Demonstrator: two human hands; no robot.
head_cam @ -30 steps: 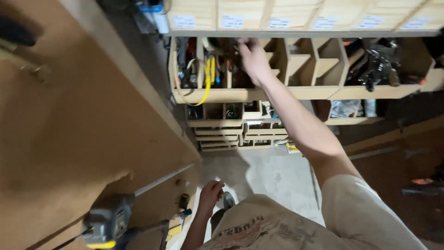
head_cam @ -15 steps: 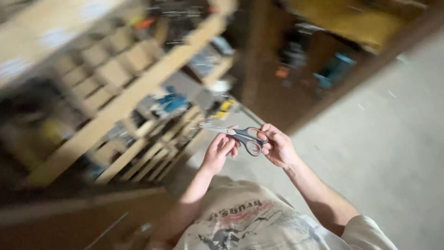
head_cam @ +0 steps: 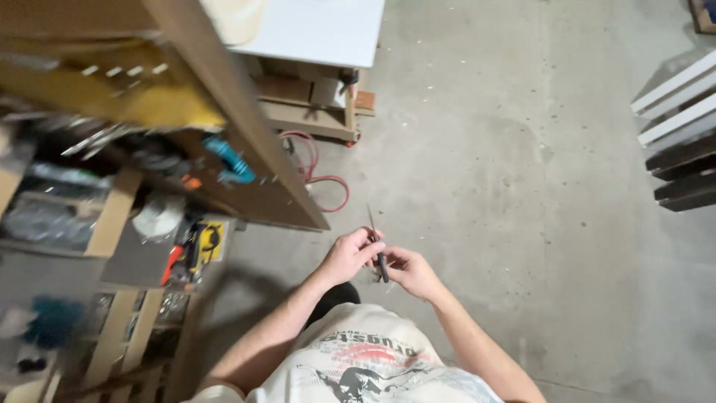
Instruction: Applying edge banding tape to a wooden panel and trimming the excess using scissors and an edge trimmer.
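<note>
left hand (head_cam: 349,256) and right hand (head_cam: 410,270) both in closed grip on slim dark-handled tool (head_cam: 378,250), above concrete floor (head_cam: 522,186), red hose (head_cam: 317,168) beyond tool

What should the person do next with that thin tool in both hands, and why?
Probably turn it a little in the fingers to get a firm one-handed grip. The left hand and right hand both pinch the thin dark-handled tool in front of the chest, its slim metal tip pointing away over the bare concrete floor, touching nothing.
</note>
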